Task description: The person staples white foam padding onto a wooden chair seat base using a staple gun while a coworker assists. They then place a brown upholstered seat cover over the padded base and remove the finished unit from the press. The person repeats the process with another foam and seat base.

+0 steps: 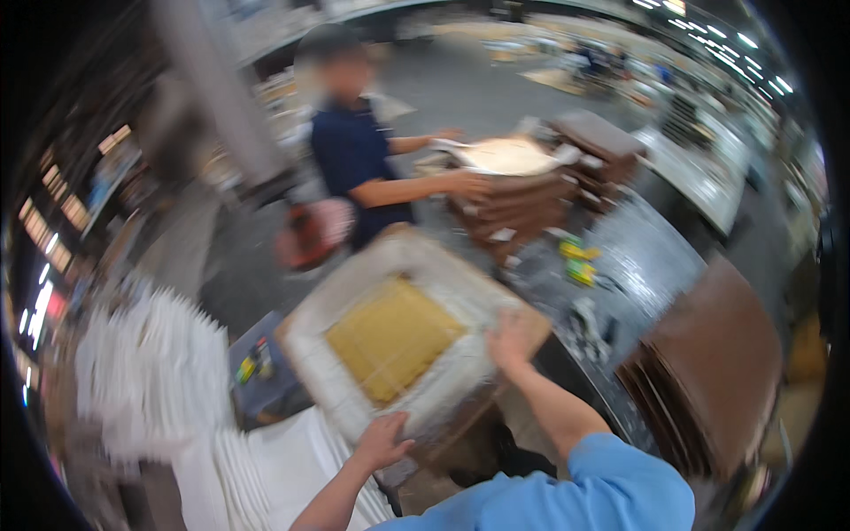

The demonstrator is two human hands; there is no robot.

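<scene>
A square padded panel [310, 332] with a thick white border and a yellow middle is tilted in front of me, above the floor. My left hand [383, 442] grips its near edge, with the fingers over the white border. On the right side my right hand [508, 343] holds the rim, the arm in a light blue sleeve [620, 478]. Motion blur softens the fingers of both hands, and the panel's underside is hidden. Near my left hand lies a stack of white sheets [274, 473].
A person in a dark shirt [359, 146] stands across from me, hands at a cream-topped pile of brown pieces [513, 208]. On the right are a metal table [642, 248] with yellow-green items [578, 259] and stacked brown panels [708, 363]. More white sheets [146, 372] stand left.
</scene>
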